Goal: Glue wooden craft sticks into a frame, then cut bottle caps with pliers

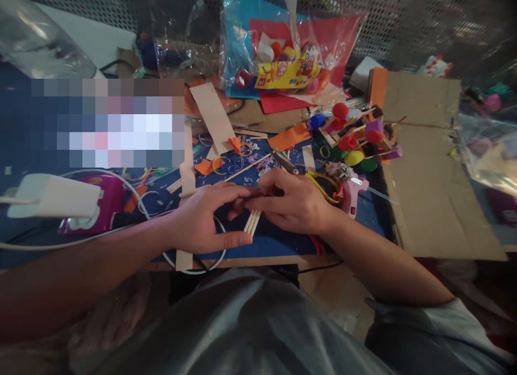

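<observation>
A small bundle of thin wooden sticks (252,221) lies side by side between my two hands. The thumb of my left hand (200,216) presses against the near end of the sticks, while its fingers reach toward their far side. My right hand (297,200) is closed over the far part of the bundle, its fingers curled and hiding that end. Just beyond the right hand lies a pair of pliers (286,162). A pink glue gun (354,196) rests to the right of that hand. Under my left wrist runs a long pale wooden strip (184,259).
Paper scraps and loose sticks litter the blue tabletop (278,240). Colourful caps on sticks (355,135) stand at the back right, beside folded cardboard (432,192). Clear bags (291,57) lie behind. On the left are a white charger (54,196), its cable and a magenta socket block (111,194).
</observation>
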`<state>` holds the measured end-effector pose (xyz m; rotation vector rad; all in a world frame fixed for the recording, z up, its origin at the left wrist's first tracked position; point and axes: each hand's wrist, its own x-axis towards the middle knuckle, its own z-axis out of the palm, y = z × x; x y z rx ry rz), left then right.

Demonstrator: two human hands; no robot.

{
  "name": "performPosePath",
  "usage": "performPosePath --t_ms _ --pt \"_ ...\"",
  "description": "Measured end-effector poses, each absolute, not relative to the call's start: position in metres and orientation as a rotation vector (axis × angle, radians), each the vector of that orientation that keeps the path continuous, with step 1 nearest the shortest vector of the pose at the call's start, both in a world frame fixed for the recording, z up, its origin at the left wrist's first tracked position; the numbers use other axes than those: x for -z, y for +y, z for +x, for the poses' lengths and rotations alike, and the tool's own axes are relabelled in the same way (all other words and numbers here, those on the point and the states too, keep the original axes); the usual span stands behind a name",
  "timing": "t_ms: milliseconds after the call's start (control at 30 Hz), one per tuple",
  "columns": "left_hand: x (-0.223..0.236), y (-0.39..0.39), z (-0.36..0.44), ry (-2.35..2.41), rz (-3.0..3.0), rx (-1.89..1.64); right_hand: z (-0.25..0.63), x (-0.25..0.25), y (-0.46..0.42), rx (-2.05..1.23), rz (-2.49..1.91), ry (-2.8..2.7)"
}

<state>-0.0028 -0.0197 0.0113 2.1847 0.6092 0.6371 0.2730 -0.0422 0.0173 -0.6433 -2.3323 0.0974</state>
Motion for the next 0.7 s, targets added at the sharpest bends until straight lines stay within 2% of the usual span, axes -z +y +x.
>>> performPosePath --t_ms 200,700 --pt "-0.002 -0.02 -0.004 0.616 2.143 -0.631 0.272 -0.015 -0.042 -0.137 -0.647 -2.31" --pt "-0.019 -0.014 0.005 0.562 2.032 -0.546 0.267 -0.009 -0.044 -0.224 -0.609 -2.242"
